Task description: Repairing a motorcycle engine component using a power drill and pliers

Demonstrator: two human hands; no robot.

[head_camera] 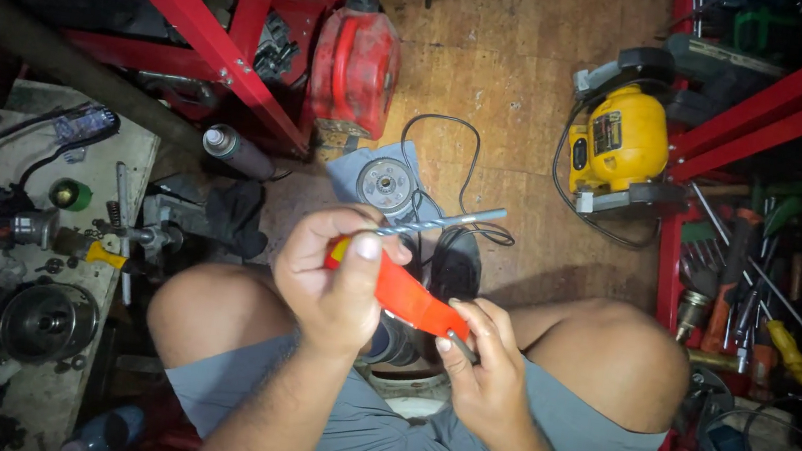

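Left hand [334, 283] clamped shut on the red holder [403, 294] beside a drill bit [441, 223], right hand [481, 361] pinching its lower end; steady grip would help.

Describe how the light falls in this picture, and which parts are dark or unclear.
Head view: bright light falls on the centre, on the left hand, the right hand and the orange folding tool holder; the corners fade to dark, so the cluttered bench is dim; red frames curve slightly from lens distortion.

grinder [387, 186] before knees — router [620, 140] right
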